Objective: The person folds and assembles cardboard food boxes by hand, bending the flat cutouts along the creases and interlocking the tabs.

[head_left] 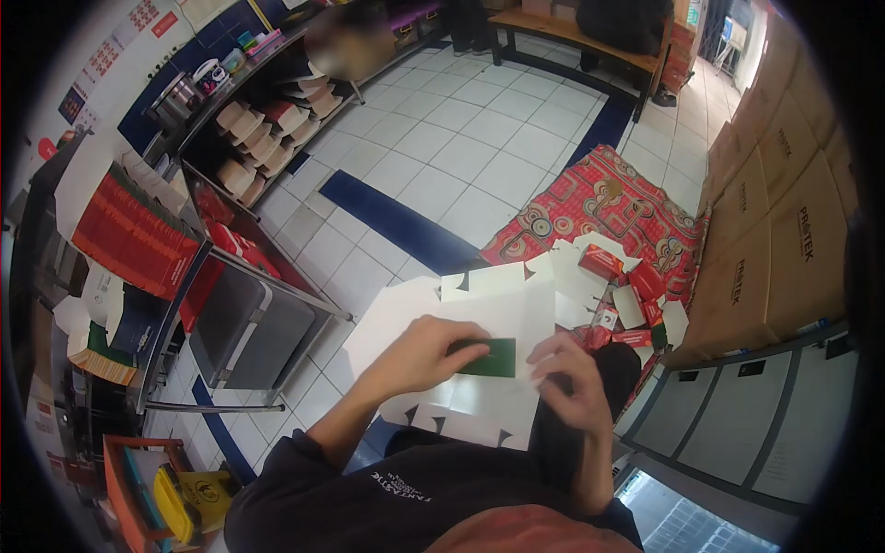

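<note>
A white unfolded carton sheet (479, 405) with notched edges lies across my lap. My left hand (429, 355) rests over it, thumb and fingers at the left end of a small dark green card (501, 358). To the right of the card, my right hand (570, 373) hovers at the sheet's right edge, its fingers curled and apart with nothing seen between them. More white sheet (396, 318) shows under and left of my left hand.
Small red boxes (631, 300) sit on a red patterned cloth (599, 207) ahead right. Brown cartons (761, 212) line the right side above grey cabinets (737, 419). On the left are stacked red cartons (138, 230) and a grey case (253, 323). People are partly visible at the top.
</note>
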{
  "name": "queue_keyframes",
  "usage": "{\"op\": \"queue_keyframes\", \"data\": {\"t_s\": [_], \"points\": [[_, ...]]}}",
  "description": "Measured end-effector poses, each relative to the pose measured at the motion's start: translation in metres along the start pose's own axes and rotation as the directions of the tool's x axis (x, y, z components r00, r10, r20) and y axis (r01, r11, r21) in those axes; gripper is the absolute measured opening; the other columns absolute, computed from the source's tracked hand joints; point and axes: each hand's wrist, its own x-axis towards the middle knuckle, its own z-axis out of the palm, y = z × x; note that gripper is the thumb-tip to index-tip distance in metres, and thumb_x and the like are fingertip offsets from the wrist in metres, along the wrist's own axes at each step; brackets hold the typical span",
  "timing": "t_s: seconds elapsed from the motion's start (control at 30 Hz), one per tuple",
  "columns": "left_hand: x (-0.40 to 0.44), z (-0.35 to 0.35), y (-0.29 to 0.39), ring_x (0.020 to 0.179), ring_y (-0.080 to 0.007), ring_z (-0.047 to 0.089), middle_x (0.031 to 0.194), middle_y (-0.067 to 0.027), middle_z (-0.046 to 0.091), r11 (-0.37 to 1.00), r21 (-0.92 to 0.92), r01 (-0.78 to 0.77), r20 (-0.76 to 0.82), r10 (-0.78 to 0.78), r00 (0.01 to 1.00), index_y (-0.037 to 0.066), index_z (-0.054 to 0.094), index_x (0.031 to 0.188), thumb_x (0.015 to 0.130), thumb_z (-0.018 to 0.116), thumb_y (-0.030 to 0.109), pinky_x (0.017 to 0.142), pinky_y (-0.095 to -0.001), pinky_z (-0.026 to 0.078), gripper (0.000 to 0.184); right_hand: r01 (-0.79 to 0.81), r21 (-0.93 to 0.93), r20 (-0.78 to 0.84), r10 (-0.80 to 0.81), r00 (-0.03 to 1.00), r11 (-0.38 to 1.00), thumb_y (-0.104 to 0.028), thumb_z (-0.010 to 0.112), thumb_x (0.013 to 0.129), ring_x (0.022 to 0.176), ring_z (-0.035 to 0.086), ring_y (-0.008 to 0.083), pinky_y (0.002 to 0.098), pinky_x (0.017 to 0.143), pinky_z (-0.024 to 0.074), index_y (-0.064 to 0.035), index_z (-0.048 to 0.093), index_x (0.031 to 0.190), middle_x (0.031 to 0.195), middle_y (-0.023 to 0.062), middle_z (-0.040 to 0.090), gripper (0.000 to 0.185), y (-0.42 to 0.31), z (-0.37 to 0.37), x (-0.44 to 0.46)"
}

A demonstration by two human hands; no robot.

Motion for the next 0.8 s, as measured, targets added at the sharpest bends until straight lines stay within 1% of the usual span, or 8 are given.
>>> {"op": "queue_keyframes", "data": {"t_s": [0.1,0.17,0.27,0.33,0.57,0.63,0.73,0.8], "points": [[0.004,0.032,-0.026,0.078,-0.0257,0.074,0.097,-0.0171,0.082,0.986,-0.149,-0.08,0.014,0.083,0.996,0.002,0.081,0.121,0.107,0.071,0.018,0.074,-0.0382,0.057,0.024,-0.156,-0.189,0.064,0.171,0.983,0.97,-0.002,0.084,0.089,0.1,0.067,0.0254,0.0365,0.086,0.054,-0.0033,0.075,0.103,0.112,0.0101,0.064,0.017,-0.004,0.018,0.003],[0.005,0.042,-0.033,0.085,-0.0334,0.076,0.097,-0.0199,0.079,0.987,-0.153,-0.05,0.046,0.058,0.997,0.002,0.079,0.124,0.105,0.069,0.013,0.08,-0.0408,0.058,0.024,-0.168,-0.265,0.059,0.19,0.98,0.95,-0.005,0.086,0.09,0.096,0.069,0.0246,0.0368,0.08,0.0545,-0.0029,0.075,0.104,0.108,0.01,0.062,0.018,-0.003,0.028,0.003],[0.008,0.045,-0.046,0.093,-0.0262,0.071,0.107,-0.0166,0.076,0.974,-0.198,-0.112,0.029,0.12,0.992,0.004,0.077,0.134,0.111,0.063,0.014,0.086,-0.0386,0.055,0.029,-0.221,-0.344,-0.154,0.178,0.972,0.912,-0.003,0.086,0.09,0.087,0.069,0.0242,0.0363,0.075,0.055,-0.003,0.075,0.104,0.11,0.0104,0.063,0.018,0.006,0.04,0.0],[0.009,0.037,-0.049,0.099,-0.0335,0.072,0.109,-0.0188,0.071,0.978,-0.202,-0.043,0.081,0.06,0.995,0.003,0.076,0.133,0.107,0.064,0.01,0.088,-0.0419,0.055,0.03,-0.243,-0.342,-0.36,0.112,0.926,0.907,-0.003,0.085,0.09,0.082,0.07,0.0238,0.0359,0.072,0.0554,-0.0029,0.075,0.104,0.114,0.0113,0.064,0.018,0.016,0.047,-0.004],[0.014,0.026,-0.041,0.1,-0.0346,0.068,0.11,-0.0174,0.069,0.989,-0.107,-0.098,0.12,0.11,0.987,0.006,0.075,0.137,0.108,0.061,0.012,0.091,-0.0421,0.054,0.033,-0.222,-0.399,-0.212,0.147,0.966,0.89,-0.005,0.084,0.092,0.086,0.073,0.0249,0.0371,0.074,0.0566,-0.0042,0.075,0.104,0.12,0.0103,0.067,0.015,0.004,0.044,0.003],[0.015,0.022,-0.039,0.101,-0.0353,0.068,0.111,-0.0172,0.068,0.987,-0.094,-0.133,0.225,0.152,0.963,0.006,0.074,0.138,0.108,0.06,0.012,0.092,-0.043,0.053,0.033,-0.233,-0.345,-0.111,0.207,0.972,0.909,-0.006,0.084,0.092,0.085,0.073,0.0248,0.0369,0.073,0.0564,-0.005,0.075,0.104,0.12,0.0088,0.068,0.015,0.003,0.039,0.004],[0.016,0.026,-0.045,0.103,-0.0352,0.069,0.11,-0.0173,0.068,0.972,-0.125,-0.199,0.24,0.225,0.945,0.006,0.075,0.135,0.109,0.06,0.013,0.092,-0.0437,0.053,0.031,-0.103,-0.386,0.002,0.113,0.994,0.917,-0.008,0.083,0.094,0.084,0.071,0.0244,0.0366,0.073,0.056,-0.0051,0.075,0.102,0.119,0.008,0.068,0.012,0.014,0.036,0.002],[0.015,0.025,-0.042,0.101,-0.035,0.069,0.109,-0.0165,0.068,0.97,-0.181,-0.164,0.228,0.203,0.952,0.007,0.075,0.134,0.108,0.061,0.013,0.09,-0.0439,0.054,0.03,-0.141,-0.354,-0.002,0.15,0.989,0.924,-0.007,0.085,0.092,0.083,0.07,0.0237,0.0369,0.072,0.0561,-0.0058,0.074,0.105,0.121,0.009,0.067,0.017,0.013,0.031,0.001]]}}
